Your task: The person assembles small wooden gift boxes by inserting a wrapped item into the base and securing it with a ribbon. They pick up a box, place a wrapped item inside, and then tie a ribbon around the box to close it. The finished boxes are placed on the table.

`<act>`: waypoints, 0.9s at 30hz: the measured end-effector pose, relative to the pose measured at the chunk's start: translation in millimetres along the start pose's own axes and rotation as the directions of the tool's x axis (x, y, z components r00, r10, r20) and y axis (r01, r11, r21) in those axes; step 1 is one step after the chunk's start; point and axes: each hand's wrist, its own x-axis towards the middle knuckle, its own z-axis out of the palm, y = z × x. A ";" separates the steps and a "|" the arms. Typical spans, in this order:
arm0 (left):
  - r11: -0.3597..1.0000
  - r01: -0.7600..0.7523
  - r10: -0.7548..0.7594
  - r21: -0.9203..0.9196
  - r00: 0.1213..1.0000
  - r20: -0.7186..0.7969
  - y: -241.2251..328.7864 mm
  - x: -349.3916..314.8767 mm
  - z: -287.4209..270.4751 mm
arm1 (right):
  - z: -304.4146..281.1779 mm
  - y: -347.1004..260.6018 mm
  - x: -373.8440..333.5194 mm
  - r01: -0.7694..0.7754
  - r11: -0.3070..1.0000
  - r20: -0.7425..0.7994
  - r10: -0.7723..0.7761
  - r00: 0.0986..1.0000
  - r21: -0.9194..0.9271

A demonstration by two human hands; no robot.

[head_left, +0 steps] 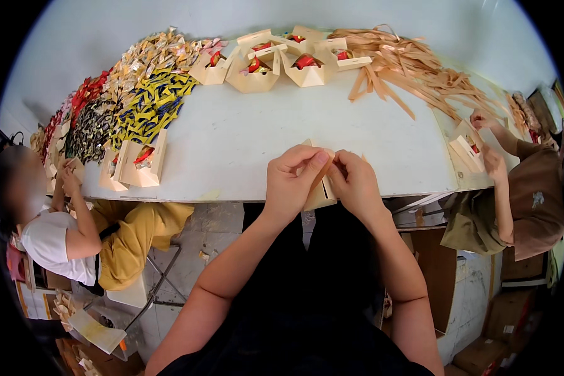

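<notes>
At the near edge of the white table, a small cream cardboard box (320, 196) stands between my hands, mostly covered by them. My left hand (292, 182) is closed in a pinch over its top, thumb against the index finger. Close against it, my right hand (359, 184) pinches too, and the fingertips of both hands meet above the box. Whatever is between the fingertips, perhaps a strip or the box's top edge, is too small and hidden to make out. A bit of tan material shows just behind my right hand.
Several open cream boxes (252, 76) with red-wrapped pieces stand at the back. A heap of tan ribbons (413, 62) lies far right, piles of wrapped sweets (158, 97) far left. Two filled boxes (143, 168) sit near left. Co-workers handle boxes at either side.
</notes>
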 end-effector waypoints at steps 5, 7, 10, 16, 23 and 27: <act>0.923 -0.187 0.181 0.335 0.982 0.047 -1.2 -6.4 -1.3 | -31.6 12.2 13.3 -0.145 0.988 0.298 0.123 0.947 0.052; 0.869 -0.235 0.214 0.435 0.972 0.098 4.2 -9.0 2.8 | -42.7 19.5 21.4 -0.140 0.990 0.330 0.123 0.936 0.030; 0.762 -0.287 0.256 0.580 0.957 0.137 11.0 -10.2 6.2 | -55.4 6.2 32.9 -0.119 0.992 0.249 0.122 0.961 -0.028; 0.929 -0.125 0.145 0.347 0.989 -0.032 -4.0 -2.8 0.1 | -25.7 -45.0 7.6 0.155 0.987 -0.078 -0.158 0.984 -0.047; 0.980 0.185 -0.183 -0.075 0.983 0.031 -1.6 5.9 -15.4 | -16.8 -13.7 -35.3 0.078 0.996 -0.111 -0.081 0.991 -0.033; 0.992 0.121 -0.125 0.039 0.987 0.102 19.9 -6.1 1.6 | -22.6 -11.9 -33.0 0.058 0.993 -0.061 -0.052 0.997 0.105</act>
